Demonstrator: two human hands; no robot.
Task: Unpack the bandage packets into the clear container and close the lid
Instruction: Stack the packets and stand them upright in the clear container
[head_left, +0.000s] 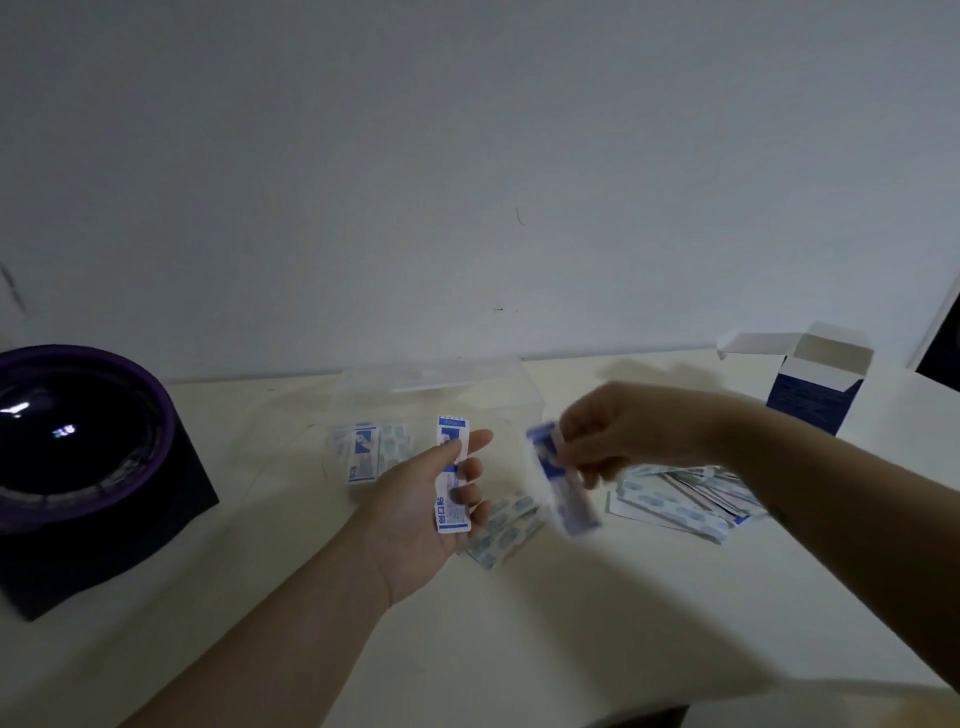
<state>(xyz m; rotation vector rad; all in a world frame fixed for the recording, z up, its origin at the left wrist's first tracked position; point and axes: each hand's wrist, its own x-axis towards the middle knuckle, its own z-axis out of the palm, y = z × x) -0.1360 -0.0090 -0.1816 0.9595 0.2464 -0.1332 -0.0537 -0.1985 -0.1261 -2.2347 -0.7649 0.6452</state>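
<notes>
Bandage packet (453, 478) is pinched between the thumb and fingers of your left hand (415, 514), long axis pointing away from you. Its blue-and-white face is turned up, and the Chinese print at its near end looks like 创口贴. Your right hand (618, 431) pinches the top end of a second packet (558, 483), which hangs down, too blurred to read. The clear container (467, 395) lies just beyond both hands toward the far edge of the desk (571, 623). Its long side runs along that edge, and a few packets inside (363, 452) show through its wall. Your left hand is the nearer one, so I judge its packet goes forward and slightly left. A loose pile (680, 499) lies under your right wrist. The open blue box (813, 389) stands near the far right corner, its print too dark to read.
</notes>
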